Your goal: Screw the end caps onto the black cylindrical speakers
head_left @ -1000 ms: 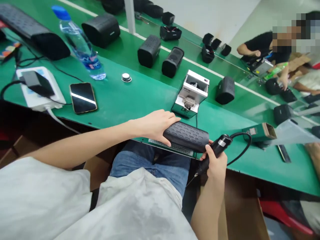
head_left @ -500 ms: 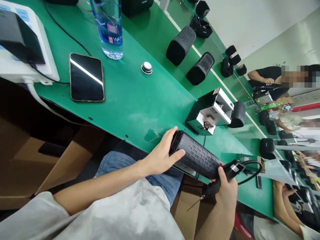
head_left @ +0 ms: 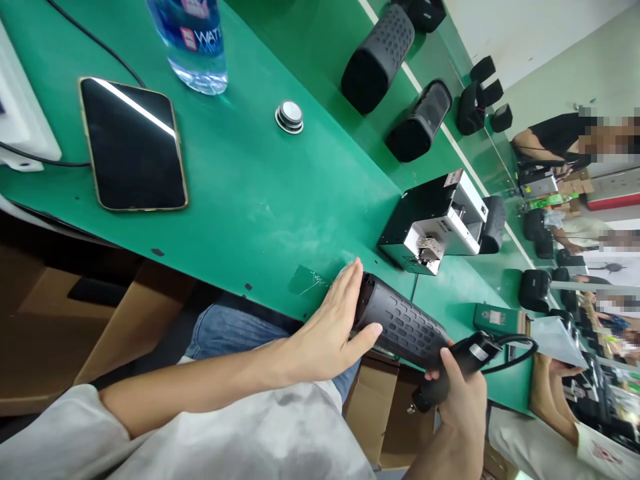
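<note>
A black speaker housing [head_left: 405,323] with raised oval bumps lies tilted at the bench's front edge, between my two hands. My left hand [head_left: 335,327] is open, its straight fingers flat along the housing's near-left end and its thumb over the upper side. My right hand [head_left: 460,393] is closed round a black electric screwdriver [head_left: 467,360] with a cable looping off its back. The right fingertips also touch the housing's other end. The screwdriver's nose points down and left; its long bit is hard to make out.
A black and silver screw feeder [head_left: 433,227] stands just beyond the housing. On the green bench [head_left: 240,227] are a phone [head_left: 135,147], a small round speaker driver [head_left: 289,117] and a water bottle [head_left: 197,53]. Cardboard boxes [head_left: 373,413] sit below. A co-worker's arms [head_left: 553,393] are at right.
My left fingers have straightened flat against the housing's end. The housing, screwdriver and both hands appear slightly further right and lower. The screwdriver's long bit showed clearly before. The view has shifted.
</note>
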The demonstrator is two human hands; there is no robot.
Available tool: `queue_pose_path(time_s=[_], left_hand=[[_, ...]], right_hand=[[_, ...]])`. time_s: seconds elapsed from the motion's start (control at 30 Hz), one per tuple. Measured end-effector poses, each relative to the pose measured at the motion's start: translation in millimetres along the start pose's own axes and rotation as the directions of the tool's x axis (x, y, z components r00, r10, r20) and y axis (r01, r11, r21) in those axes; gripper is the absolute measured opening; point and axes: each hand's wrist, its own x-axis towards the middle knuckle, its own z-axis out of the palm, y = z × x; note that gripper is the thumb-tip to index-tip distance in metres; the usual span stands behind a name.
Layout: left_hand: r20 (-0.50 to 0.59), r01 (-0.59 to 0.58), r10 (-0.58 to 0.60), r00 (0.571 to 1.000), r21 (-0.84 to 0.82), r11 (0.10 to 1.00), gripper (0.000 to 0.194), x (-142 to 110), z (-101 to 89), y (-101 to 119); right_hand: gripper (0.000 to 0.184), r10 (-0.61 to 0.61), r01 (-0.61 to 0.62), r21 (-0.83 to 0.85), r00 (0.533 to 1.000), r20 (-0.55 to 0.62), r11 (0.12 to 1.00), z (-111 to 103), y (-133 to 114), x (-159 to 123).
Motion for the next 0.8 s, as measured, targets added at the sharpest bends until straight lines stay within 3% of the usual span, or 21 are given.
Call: queue_pose_path(time_s=[0.17, 0.43, 0.6, 0.8], left_hand=[[0.05, 0.03, -0.033, 0.998, 0.045, 0.999, 0.097, -2.3, -1.3, 7.1], [0.073, 0.077, -0.076, 0.994, -0.016, 0.997, 0.103, -0.9, -3.5, 4.0], [0.055, 0.147, -0.143, 0.988, -0.077, 0.986, 0.106, 3.1, -4.4, 4.5], [0.021, 0.111, -0.109, 0.994, -0.071, 0.991, 0.102, 4.1, -2.9, 0.5]], right_hand=[[0.085, 0.035, -0.037, -0.025, 0.998, -0.046, 0.999, -3.3, -0.8, -0.8], [0.083, 0.032, -0.034, -0.05, 0.998, -0.051, 0.998, -6.1, 0.4, 0.0], [0.082, 0.029, -0.032, -0.073, 0.999, -0.035, 0.997, -6.2, 0.0, 1.3], [0.085, 0.005, -0.008, -0.095, 1.0, -0.025, 0.995, -4.5, -3.7, 0.4]])
